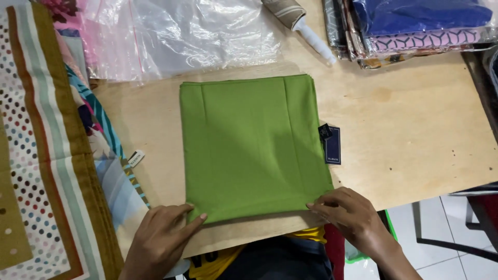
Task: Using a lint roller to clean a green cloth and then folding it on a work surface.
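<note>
A folded green cloth (251, 145) lies flat on a thin brown board (155, 124) on the wooden table (415, 135). A dark blue tag (331, 145) sticks out from the cloth's right edge. My left hand (163, 236) rests on the board, its fingertips touching the cloth's near left corner. My right hand (350, 215) presses on the near right corner with fingers spread. Neither hand grips anything.
Patterned scarves (46, 155) lie stacked along the left side. Clear plastic bags (181, 36) lie at the back. A pile of wrapped fabrics (415, 26) sits at the back right, with a roll and white tube (311, 31) beside it. The table edge runs close to my body.
</note>
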